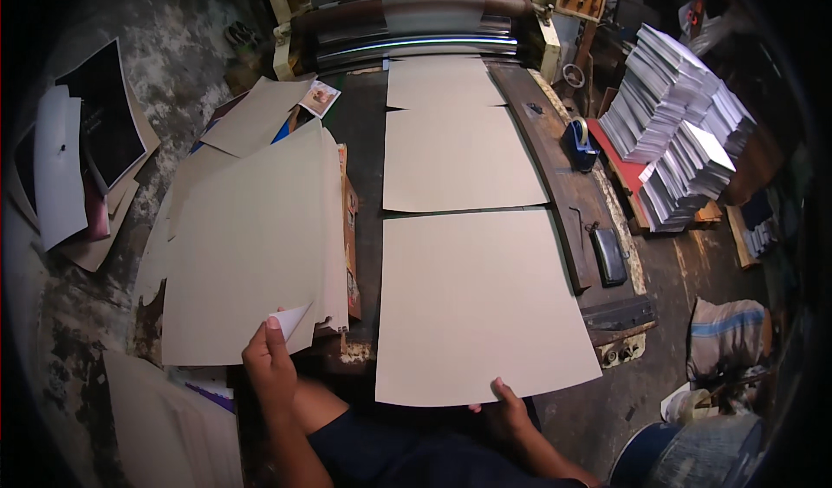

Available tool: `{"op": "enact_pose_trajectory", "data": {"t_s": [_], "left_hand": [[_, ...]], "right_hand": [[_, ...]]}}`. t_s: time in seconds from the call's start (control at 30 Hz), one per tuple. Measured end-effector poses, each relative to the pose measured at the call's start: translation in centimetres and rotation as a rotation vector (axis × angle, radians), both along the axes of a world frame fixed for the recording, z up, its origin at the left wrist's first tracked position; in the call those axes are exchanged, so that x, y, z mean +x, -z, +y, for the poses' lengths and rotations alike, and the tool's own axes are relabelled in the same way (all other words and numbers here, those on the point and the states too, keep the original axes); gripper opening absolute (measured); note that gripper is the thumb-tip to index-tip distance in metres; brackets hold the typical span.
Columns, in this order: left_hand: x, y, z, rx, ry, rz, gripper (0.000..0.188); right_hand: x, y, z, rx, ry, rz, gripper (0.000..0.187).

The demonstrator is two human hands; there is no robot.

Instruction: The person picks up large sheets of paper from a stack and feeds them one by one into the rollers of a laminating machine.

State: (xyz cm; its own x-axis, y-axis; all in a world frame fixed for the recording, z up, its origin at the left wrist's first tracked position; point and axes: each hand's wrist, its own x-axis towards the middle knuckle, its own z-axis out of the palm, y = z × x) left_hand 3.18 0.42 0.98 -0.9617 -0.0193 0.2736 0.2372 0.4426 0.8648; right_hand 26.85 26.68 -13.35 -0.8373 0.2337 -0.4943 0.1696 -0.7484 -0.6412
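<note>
The worker's hands were apart — the left hand point(270, 349) pinched the upturned corner of the stack's top sheet point(243, 254), white underside showing, while the right hand point(505, 412) gripped the near edge of the front sheet point(485, 306), thumb above. That beige sheet lay flat on the dark table point(362, 141), nearest the worker in a line of three reaching toward the rollers point(416, 48). Good work, from where I stood, seemed to call for a straight run along the guide rail point(542, 176), a crease-free grip and one sheet lifted at a time. A tape dispenser point(580, 146) and black case point(609, 256) sat beyond the rail — paper piles point(663, 98) rose at right, above a stained floor point(173, 46).
</note>
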Motion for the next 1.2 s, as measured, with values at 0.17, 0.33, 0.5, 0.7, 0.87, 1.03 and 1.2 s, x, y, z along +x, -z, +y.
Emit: {"op": "enact_pose_trajectory", "data": {"t_s": [0.17,0.33,0.5,0.7,0.87,1.03,1.2], "left_hand": [[0.5,-0.5,1.2,-0.259,0.023,0.190,0.031],[-0.4,0.3,-1.1,-0.088,0.017,-0.004,0.035],[-2.7,1.1,-3.2,0.855,-0.187,-0.069,0.054],[3.6,-3.1,3.8,0.010,-0.240,0.261,0.034],[6.0,-3.5,5.9,-0.104,0.134,0.386,0.042],[4.0,-3.5,3.5,-0.234,0.702,0.505,0.052],[4.7,-4.2,3.6,-0.559,0.938,0.488,0.044]], "right_hand": [[-3.4,1.3,1.4,-0.048,0.080,0.009,0.046],[-5.8,3.4,2.7,-0.073,0.093,0.069,0.050],[-7.5,3.2,3.8,-0.130,0.066,0.021,0.051],[-10.7,3.7,2.6,-0.103,0.174,0.032,0.044],[-10.1,0.9,2.7,-0.191,0.267,-0.010,0.050],[-9.2,-2.7,4.0,-0.228,0.030,0.321,0.056],[-8.7,-4.0,5.1,0.058,-0.186,0.355,0.044]]}}
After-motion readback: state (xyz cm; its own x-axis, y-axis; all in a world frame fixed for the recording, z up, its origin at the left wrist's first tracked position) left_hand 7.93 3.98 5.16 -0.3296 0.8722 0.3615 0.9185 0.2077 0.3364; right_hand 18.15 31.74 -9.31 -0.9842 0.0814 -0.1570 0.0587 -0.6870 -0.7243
